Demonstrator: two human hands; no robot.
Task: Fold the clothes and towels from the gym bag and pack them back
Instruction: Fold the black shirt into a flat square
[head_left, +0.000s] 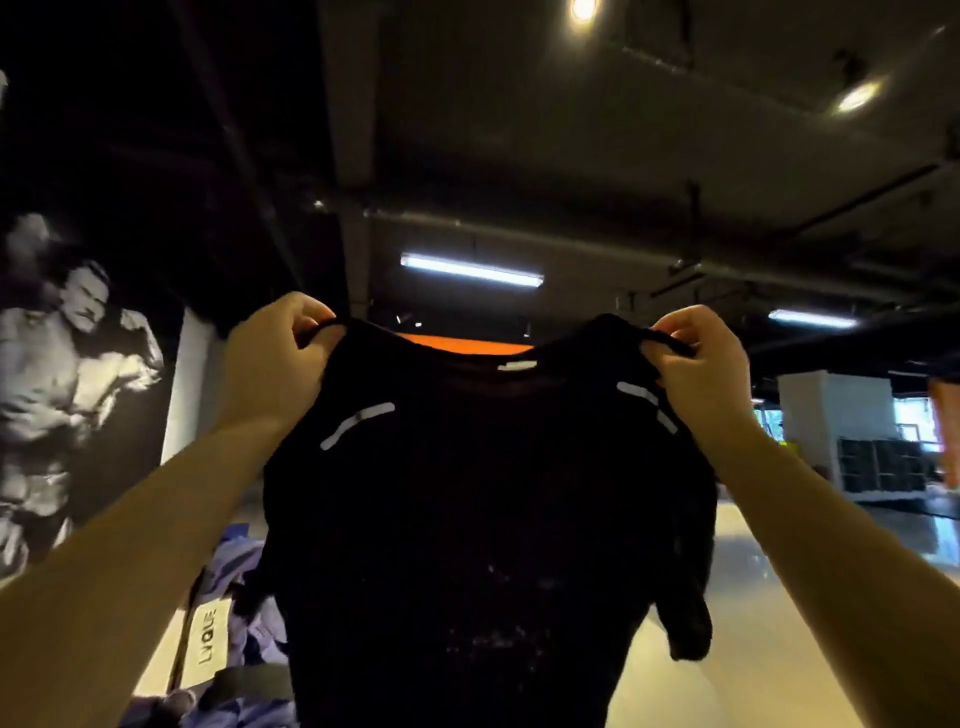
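Black shirt (483, 519) held up in the air at frame centre, hanging full length from both hands, collar at 12 o'clock of the garment, hem running out of frame at 6. Left hand (272, 358) at 10 o'clock pinches the left shoulder seam, fingers curled round the fabric edge. Right hand (701, 364) at 2 o'clock pinches the right shoulder the same way, thumb and fingers closed on bunched cloth. Both forearms reach up from the bottom corners. Two pale reflective stripes on the shirt: one (357, 425) below the left hand, one (644, 400) just beside the right hand. Small white tag (515, 365) at the collar. One sleeve (685, 623) dangles at 4 o'clock.

Behind the shirt at 7 o'clock: crumpled blue-purple cloth (249, 613) lying low, partly hidden; a white label with lettering (209, 642) next to it, cannot tell what it belongs to. Gym bag not clearly identifiable.

Background: black-and-white bodybuilder mural (72, 374) on the wall at 9 o'clock, tube light (470, 269) on a dark ceiling at 12, glossy floor (769, 597) at 4 o'clock.
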